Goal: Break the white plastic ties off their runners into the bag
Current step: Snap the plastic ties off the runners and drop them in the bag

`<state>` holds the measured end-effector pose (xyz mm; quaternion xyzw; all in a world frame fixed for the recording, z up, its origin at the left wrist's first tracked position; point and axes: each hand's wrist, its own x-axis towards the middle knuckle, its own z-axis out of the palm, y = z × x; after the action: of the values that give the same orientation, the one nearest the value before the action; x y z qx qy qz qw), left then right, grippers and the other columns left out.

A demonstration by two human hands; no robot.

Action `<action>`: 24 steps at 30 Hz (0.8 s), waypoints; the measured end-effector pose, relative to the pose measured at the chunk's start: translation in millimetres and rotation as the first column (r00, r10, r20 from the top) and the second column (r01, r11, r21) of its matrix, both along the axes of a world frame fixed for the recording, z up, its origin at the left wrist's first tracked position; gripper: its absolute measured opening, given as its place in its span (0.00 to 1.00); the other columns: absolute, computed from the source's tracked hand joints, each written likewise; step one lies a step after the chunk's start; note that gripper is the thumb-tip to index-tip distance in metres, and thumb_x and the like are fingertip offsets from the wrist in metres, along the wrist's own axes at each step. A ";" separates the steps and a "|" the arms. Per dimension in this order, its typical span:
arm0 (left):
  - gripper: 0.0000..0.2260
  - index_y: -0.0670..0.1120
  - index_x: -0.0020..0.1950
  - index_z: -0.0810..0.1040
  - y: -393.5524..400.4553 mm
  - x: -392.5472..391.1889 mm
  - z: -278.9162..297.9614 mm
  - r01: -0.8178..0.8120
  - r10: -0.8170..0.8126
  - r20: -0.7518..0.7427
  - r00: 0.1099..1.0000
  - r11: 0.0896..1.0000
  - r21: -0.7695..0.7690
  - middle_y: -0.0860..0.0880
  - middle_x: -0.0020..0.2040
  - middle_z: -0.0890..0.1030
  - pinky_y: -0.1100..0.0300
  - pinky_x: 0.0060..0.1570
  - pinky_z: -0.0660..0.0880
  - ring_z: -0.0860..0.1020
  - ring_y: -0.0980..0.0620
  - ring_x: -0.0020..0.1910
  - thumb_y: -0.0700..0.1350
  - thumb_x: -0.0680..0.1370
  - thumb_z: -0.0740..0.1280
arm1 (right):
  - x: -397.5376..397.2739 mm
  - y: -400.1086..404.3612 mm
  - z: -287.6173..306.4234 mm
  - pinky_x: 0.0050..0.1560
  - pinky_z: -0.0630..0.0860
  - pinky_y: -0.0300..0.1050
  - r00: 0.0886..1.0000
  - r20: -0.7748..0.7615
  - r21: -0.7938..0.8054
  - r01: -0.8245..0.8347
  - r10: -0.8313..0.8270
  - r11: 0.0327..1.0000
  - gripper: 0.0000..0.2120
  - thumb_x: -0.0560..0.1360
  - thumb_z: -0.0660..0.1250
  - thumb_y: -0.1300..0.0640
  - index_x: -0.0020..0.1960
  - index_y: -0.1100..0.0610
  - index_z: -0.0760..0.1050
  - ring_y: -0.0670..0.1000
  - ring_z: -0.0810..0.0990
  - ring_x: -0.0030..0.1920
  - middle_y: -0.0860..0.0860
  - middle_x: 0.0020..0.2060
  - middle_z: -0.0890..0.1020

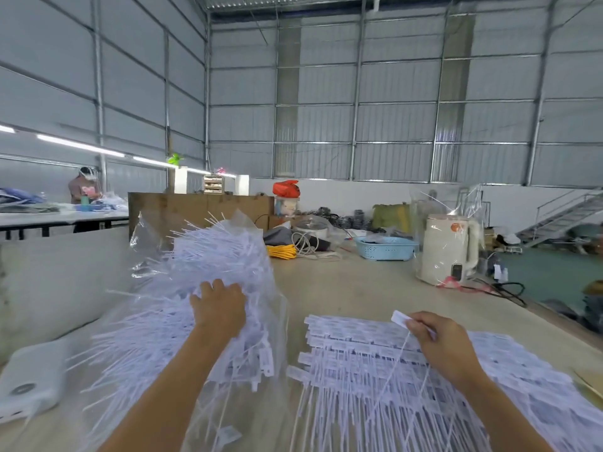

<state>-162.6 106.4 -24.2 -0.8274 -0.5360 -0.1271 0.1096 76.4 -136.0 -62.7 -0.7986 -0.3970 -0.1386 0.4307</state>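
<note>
The left hand (218, 304) reaches toward eleven o'clock, palm down, fingers curled forward. The right hand (439, 340) sits at one o'clock, fingers pinched together, forearm extended.

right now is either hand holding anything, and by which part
The right hand pinches a single white tie just behind its flat tag head. The left hand rests on the loose ties in the clear bag; whether it grips any cannot be told.
</note>
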 end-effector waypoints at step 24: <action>0.16 0.44 0.34 0.80 -148.8 154.4 -51.0 0.920 -0.104 0.978 0.182 0.369 -0.132 0.49 0.25 0.79 0.63 0.28 0.73 0.78 0.55 0.24 0.48 0.79 0.64 | -6.4 -7.5 5.0 0.49 0.76 0.54 0.917 -0.193 0.058 -0.345 0.350 0.937 0.09 0.77 0.60 0.67 0.54 0.56 0.69 0.59 0.79 0.43 0.59 0.41 0.80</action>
<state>-8.2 -42.3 -75.2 -0.7310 -0.1337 -0.3286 -0.5829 69.9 -143.5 -57.7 -0.7202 -0.4853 0.0165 0.4955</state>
